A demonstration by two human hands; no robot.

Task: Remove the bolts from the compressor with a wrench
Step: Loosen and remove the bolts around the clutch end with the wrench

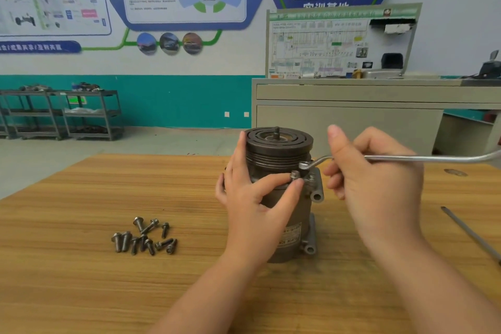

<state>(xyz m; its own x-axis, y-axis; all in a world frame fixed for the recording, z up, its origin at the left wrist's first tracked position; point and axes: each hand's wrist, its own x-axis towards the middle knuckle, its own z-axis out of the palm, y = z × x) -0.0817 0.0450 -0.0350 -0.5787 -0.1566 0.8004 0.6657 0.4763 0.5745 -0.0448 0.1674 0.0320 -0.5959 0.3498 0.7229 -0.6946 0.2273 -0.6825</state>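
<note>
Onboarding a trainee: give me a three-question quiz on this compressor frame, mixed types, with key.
1. True or false: the wrench is in the left hand.
2. Where does the pile of loose bolts lie on the table?
A. left of the compressor
B. right of it
C. on top of it
3. Fill in: the left hand's fingertips pinch a ____ at the compressor's upper flange.

Key
1. False: the right hand holds it.
2. A
3. bolt
</note>
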